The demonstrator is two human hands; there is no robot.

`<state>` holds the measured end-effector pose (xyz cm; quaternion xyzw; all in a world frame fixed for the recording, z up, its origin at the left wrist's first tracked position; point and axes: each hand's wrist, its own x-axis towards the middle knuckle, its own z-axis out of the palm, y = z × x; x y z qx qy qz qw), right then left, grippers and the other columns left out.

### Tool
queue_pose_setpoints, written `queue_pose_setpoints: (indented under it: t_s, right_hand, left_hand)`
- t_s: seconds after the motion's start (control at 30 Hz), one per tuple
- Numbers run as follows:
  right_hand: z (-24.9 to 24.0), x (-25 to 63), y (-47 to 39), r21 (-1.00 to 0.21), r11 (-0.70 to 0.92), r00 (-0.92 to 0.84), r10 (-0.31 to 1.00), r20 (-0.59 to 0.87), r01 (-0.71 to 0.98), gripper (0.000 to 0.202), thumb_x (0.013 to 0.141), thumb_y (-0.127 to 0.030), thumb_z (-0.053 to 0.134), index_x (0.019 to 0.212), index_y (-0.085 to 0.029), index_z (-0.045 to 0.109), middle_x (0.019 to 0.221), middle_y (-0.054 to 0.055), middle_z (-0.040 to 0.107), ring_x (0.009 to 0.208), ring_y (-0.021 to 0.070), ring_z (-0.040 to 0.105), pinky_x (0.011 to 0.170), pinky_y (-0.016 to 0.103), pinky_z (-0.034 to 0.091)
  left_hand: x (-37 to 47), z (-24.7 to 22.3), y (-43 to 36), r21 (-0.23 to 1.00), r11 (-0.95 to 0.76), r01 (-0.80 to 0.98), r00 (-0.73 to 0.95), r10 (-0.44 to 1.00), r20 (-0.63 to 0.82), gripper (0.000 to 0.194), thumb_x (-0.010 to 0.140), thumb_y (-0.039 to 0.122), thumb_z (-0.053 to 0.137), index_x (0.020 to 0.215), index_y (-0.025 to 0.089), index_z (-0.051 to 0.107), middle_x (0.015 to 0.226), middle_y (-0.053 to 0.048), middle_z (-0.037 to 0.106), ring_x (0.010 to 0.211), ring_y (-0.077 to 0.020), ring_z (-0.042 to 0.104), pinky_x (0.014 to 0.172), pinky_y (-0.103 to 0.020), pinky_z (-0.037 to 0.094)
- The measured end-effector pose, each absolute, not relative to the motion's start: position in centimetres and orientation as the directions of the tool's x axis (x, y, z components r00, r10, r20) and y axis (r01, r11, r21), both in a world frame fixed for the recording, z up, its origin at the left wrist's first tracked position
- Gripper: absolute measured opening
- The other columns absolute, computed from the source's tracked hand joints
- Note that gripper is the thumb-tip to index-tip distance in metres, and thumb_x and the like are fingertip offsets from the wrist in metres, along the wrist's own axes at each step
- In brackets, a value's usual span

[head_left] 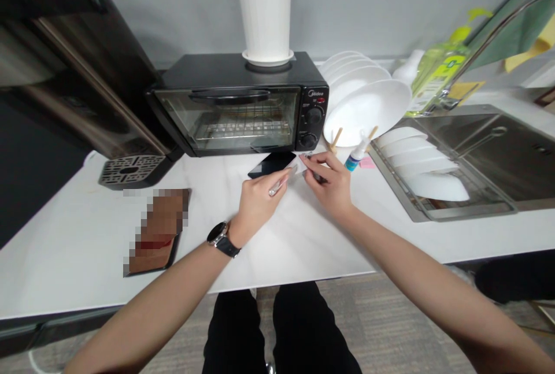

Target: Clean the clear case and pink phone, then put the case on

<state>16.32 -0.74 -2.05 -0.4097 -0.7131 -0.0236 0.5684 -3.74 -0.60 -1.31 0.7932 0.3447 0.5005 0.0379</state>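
In the head view, the left hand (262, 192) pinches a slim tool (274, 189) just beside a dark slab (274, 164) on the counter (295, 241); a loose pinch could drop it. The right hand (332, 183) has curled fingers, their hold unclear; swinging outward, it could topple the bottle (355, 158) near its knuckles.

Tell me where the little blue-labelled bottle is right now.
In the head view, the blue-labelled bottle sits right of centre on the white counter, between the right hand and a pink slip, in front of the standing white plates.
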Motion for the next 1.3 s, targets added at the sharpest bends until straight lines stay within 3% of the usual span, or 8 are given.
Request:
queue_pose_setpoints:
  t_s: [0.13, 0.37, 0.5, 0.7, 0.9, 1.07, 1.2, 1.3]
  right_hand:
    - [-1.7, 15.0, -2.1, -0.324, 0.799, -0.198, 0.473, 0.859, 0.506, 0.037, 0.100, -0.013, 0.063, 0.133, -0.027, 0.075, 0.100, 0.006, 0.068, 0.079, 0.0127, 0.066, 0.062, 0.023, 0.055]
    - [-1.2, 14.3, -3.0, -0.221, 0.867, -0.353, 0.397, 0.847, 0.446, 0.040, 0.101, -0.014, 0.064, 0.138, -0.028, 0.072, 0.097, 0.006, 0.069, 0.082, 0.0151, 0.066, 0.067, 0.027, 0.060]
    - [-1.7, 15.4, -2.0, -0.287, 0.796, -0.239, 0.467, 0.851, 0.533, 0.039, 0.101, -0.014, 0.062, 0.135, -0.030, 0.075, 0.101, 0.007, 0.071, 0.086, 0.0154, 0.069, 0.069, 0.027, 0.060]
    - [-2.0, 17.8, -0.1, -0.490, 0.551, 0.098, 0.591, 0.801, 0.676, 0.030, 0.100, -0.020, 0.061, 0.119, -0.027, 0.082, 0.097, 0.006, 0.070, 0.087, 0.0171, 0.069, 0.078, 0.033, 0.059]
    - [-2.0, 17.7, -0.1, -0.507, 0.550, 0.110, 0.599, 0.793, 0.664, 0.028, 0.099, -0.021, 0.062, 0.116, -0.024, 0.083, 0.094, 0.006, 0.069, 0.084, 0.0171, 0.067, 0.078, 0.034, 0.058]
    - [-1.9, 16.4, -1.2, -0.457, 0.633, -0.027, 0.602, 0.798, 0.626, 0.029, 0.100, -0.020, 0.061, 0.119, -0.026, 0.082, 0.095, 0.005, 0.070, 0.076, 0.0138, 0.064, 0.065, 0.028, 0.055]
    - [-1.6, 15.3, -2.3, -0.345, 0.777, -0.186, 0.502, 0.845, 0.527, 0.035, 0.101, -0.017, 0.061, 0.130, -0.029, 0.077, 0.097, 0.006, 0.070, 0.079, 0.0138, 0.066, 0.060, 0.025, 0.056]
    - [-1.4, 15.0, -2.8, -0.252, 0.844, -0.300, 0.423, 0.855, 0.473, 0.040, 0.102, -0.017, 0.063, 0.137, -0.032, 0.073, 0.100, 0.006, 0.070, 0.086, 0.0158, 0.068, 0.063, 0.026, 0.059]
  left_hand:
    - [-3.7, -1.3, -0.5, 0.374, -0.763, 0.527, 0.300, 0.579, 0.759, 0.020, 0.095, 0.011, 0.064, 0.086, 0.018, 0.079, 0.076, 0.001, 0.081, 0.061, -0.0102, 0.074, 0.063, -0.017, 0.057]
    - [-3.8, -1.2, -0.4, 0.386, -0.797, 0.465, 0.330, 0.561, 0.759, 0.031, 0.094, 0.003, 0.056, 0.102, 0.020, 0.081, 0.101, -0.002, 0.085, 0.089, -0.0157, 0.082, 0.081, -0.022, 0.065]
    - [-3.9, -1.3, -0.5, 0.388, -0.759, 0.523, 0.294, 0.588, 0.753, 0.018, 0.094, 0.010, 0.066, 0.089, 0.019, 0.080, 0.080, 0.001, 0.083, 0.066, -0.0124, 0.077, 0.065, -0.018, 0.061]
    - [-4.0, -1.3, -0.7, 0.395, -0.755, 0.523, 0.253, 0.580, 0.774, 0.020, 0.097, 0.018, 0.069, 0.112, 0.022, 0.082, 0.103, -0.001, 0.085, 0.079, -0.0152, 0.083, 0.075, -0.022, 0.067]
    - [-3.9, -1.3, -0.7, 0.427, -0.746, 0.510, 0.244, 0.602, 0.760, 0.020, 0.097, 0.017, 0.069, 0.111, 0.021, 0.083, 0.102, -0.001, 0.085, 0.079, -0.0148, 0.082, 0.075, -0.022, 0.065]
    - [-3.7, -1.2, -0.6, 0.411, -0.754, 0.512, 0.267, 0.595, 0.758, 0.019, 0.097, 0.015, 0.068, 0.108, 0.018, 0.082, 0.100, -0.002, 0.086, 0.078, -0.0133, 0.081, 0.074, -0.020, 0.061]
    - [-3.7, -1.3, -0.6, 0.364, -0.751, 0.551, 0.305, 0.588, 0.750, 0.021, 0.096, 0.014, 0.066, 0.077, 0.018, 0.075, 0.067, 0.002, 0.076, 0.054, -0.0087, 0.066, 0.056, -0.019, 0.050]
    - [-3.7, -1.4, -0.5, 0.357, -0.762, 0.541, 0.331, 0.583, 0.742, 0.023, 0.096, 0.012, 0.061, 0.079, 0.019, 0.075, 0.064, 0.003, 0.073, 0.056, -0.0099, 0.066, 0.056, -0.019, 0.051]
